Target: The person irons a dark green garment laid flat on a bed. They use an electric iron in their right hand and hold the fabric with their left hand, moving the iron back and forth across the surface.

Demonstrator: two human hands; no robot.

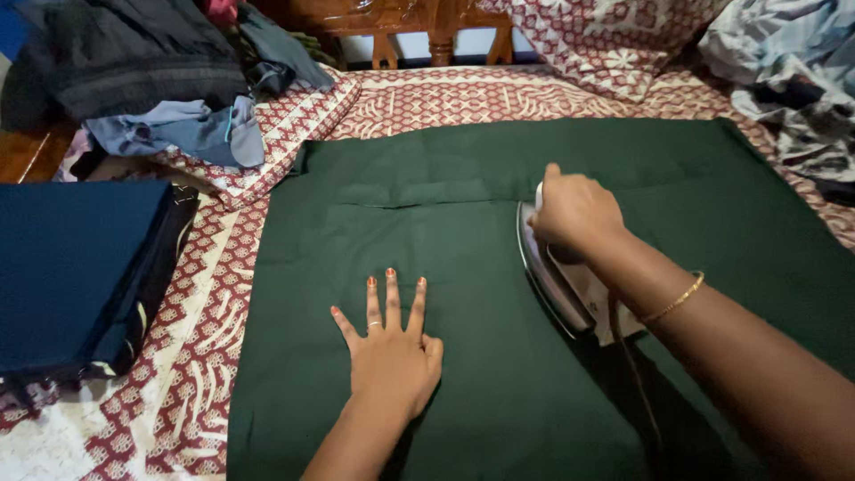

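**Midway across the green cloth, iron on the right half**

Plainly the pressing is under way, not finished. A dark green cloth (463, 267) lies spread flat over the patterned red and white bedsheet (205, 356) on the bed. The right hand (574, 214) is clenched around the handle of a white electric iron (565, 285), whose soleplate rests on the cloth a little right of centre, its cord trailing back along the forearm. The left hand (392, 352) holds nothing: its grip is released, palm down and fingers spread, pressing the cloth flat just left of the iron.

Judging by the surface, the stretch around the left hand and below it looks smooth. A horizontal fold line crosses the cloth above both hands, and faint creases show in the upper band beyond it, so that part seems left to do. Whether the far right of the cloth is pressed I cannot tell; the arm covers much of it.

To the left, a folded dark blue stack (80, 267) sits apart on the sheet, looking done. Behind it, a heap of crumpled clothes (169, 80) looks unpressed, and more rumpled fabric (784, 71) lies at the upper right.
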